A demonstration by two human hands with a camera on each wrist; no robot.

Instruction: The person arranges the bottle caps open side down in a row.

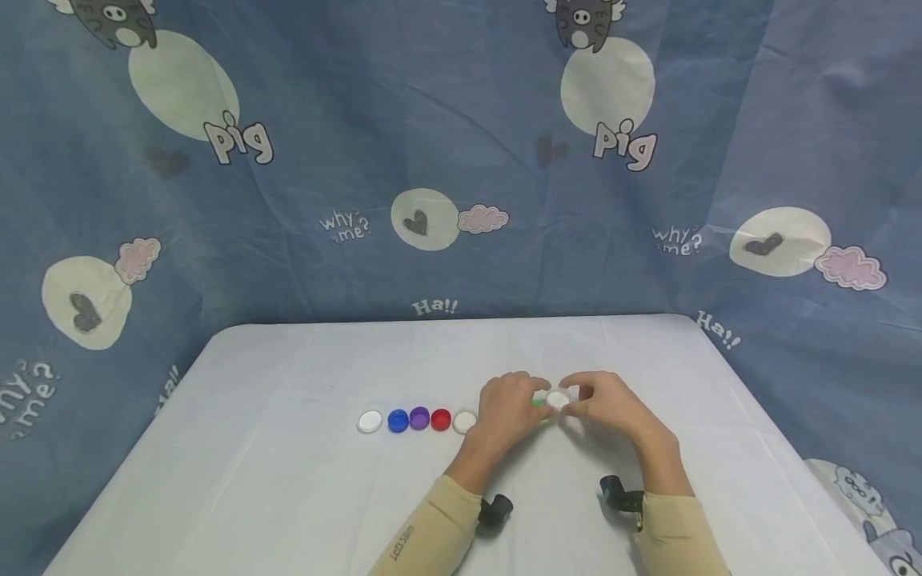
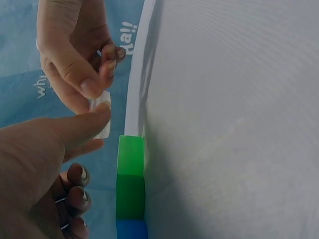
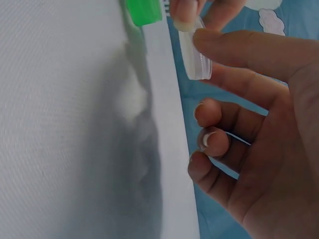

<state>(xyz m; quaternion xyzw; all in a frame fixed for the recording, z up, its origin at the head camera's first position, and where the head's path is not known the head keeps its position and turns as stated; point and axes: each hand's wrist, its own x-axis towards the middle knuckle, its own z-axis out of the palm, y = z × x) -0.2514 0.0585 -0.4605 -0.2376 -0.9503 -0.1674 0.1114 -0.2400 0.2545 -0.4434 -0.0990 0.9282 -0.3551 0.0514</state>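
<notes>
Both hands pinch one small round white container (image 1: pixel 558 400) from its two sides, raised above the white table. The left hand (image 1: pixel 507 412) is on its left, the right hand (image 1: pixel 612 404) on its right. In the left wrist view the container (image 2: pixel 105 130) stands edge-on between the thumb and finger of the left hand (image 2: pixel 40 164) and those of the right hand (image 2: pixel 75 55). The right wrist view shows its clear, ridged rim (image 3: pixel 199 62), held by the right hand (image 3: pixel 264 119). Green caps (image 2: pixel 130 174) lie on the table beside the left hand.
Left of the hands a row lies on the white table (image 1: pixel 302 488): a white cap (image 1: pixel 370 422), a blue cap (image 1: pixel 398 421), a purple cap (image 1: pixel 419 418), a red cap (image 1: pixel 441 419) and another white one (image 1: pixel 464 422). Patterned blue cloth (image 1: pixel 324 96) hangs behind.
</notes>
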